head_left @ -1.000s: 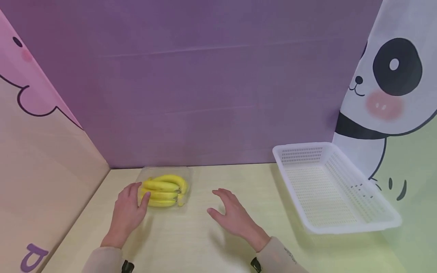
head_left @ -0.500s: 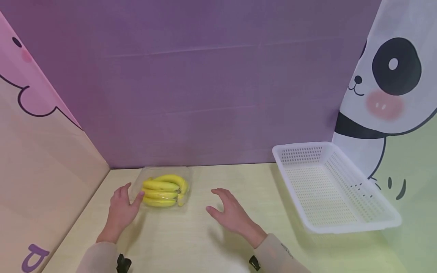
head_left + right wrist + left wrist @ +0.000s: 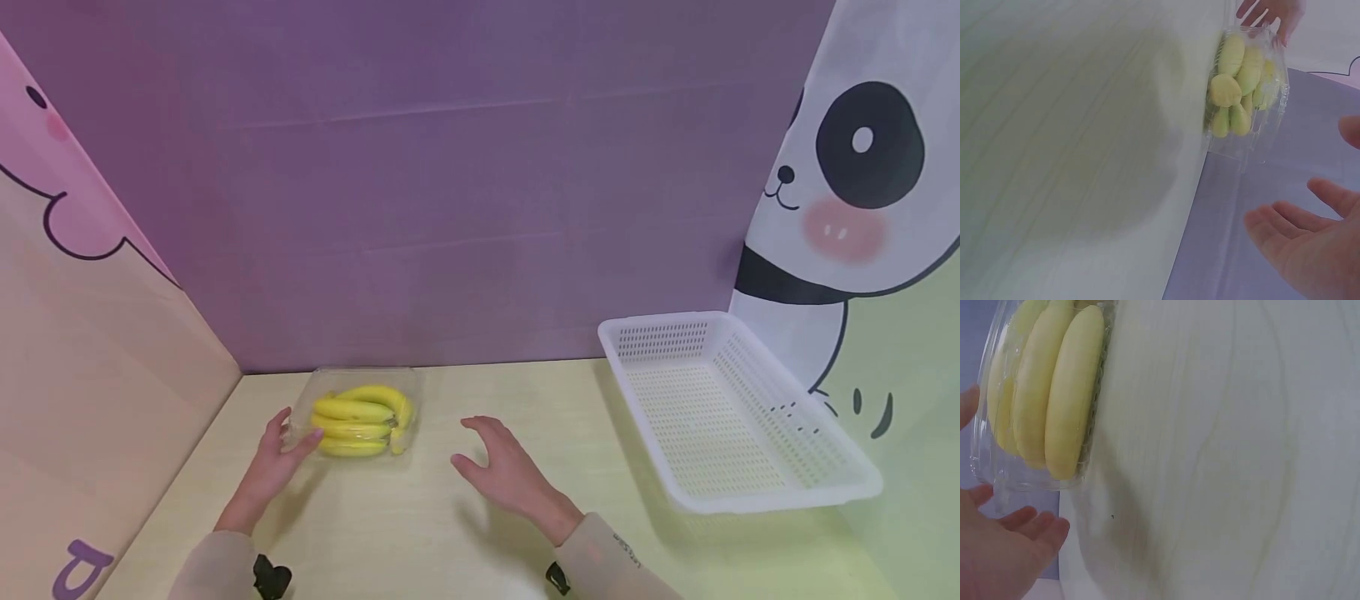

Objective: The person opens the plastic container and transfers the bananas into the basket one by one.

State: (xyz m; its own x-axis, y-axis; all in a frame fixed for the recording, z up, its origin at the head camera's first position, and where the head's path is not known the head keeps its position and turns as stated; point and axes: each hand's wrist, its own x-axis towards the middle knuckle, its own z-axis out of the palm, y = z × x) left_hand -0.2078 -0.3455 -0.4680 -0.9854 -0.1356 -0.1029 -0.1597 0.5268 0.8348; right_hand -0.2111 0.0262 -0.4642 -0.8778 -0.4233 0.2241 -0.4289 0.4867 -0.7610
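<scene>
A clear plastic box (image 3: 408, 385) holding several yellow bananas (image 3: 352, 429) rests near the back left of the table. At its left side is my left hand (image 3: 268, 473), thumb over the front left corner and fingers at the left wall. The left wrist view shows those fingers (image 3: 1035, 528) loosely extended beside the end of the box, not wrapped round it. My right hand (image 3: 510, 475) hovers right of the box with nothing in it, thumb and fingers apart, palm turned toward the bananas. In the right wrist view the box appears beyond that hand's relaxed fingers (image 3: 1272, 228).
A white perforated plastic basket (image 3: 660, 450) stands at the right, by the panda-printed panel (image 3: 795, 350). Behind the pale wooden table (image 3: 390, 533) rises a purple backdrop (image 3: 465, 208). A beige panel (image 3: 112, 375) borders the left side.
My left hand has shifted left from over the box's edge to its left side, then slightly back toward it. My right hand has barely moved. Box and basket stay put.
</scene>
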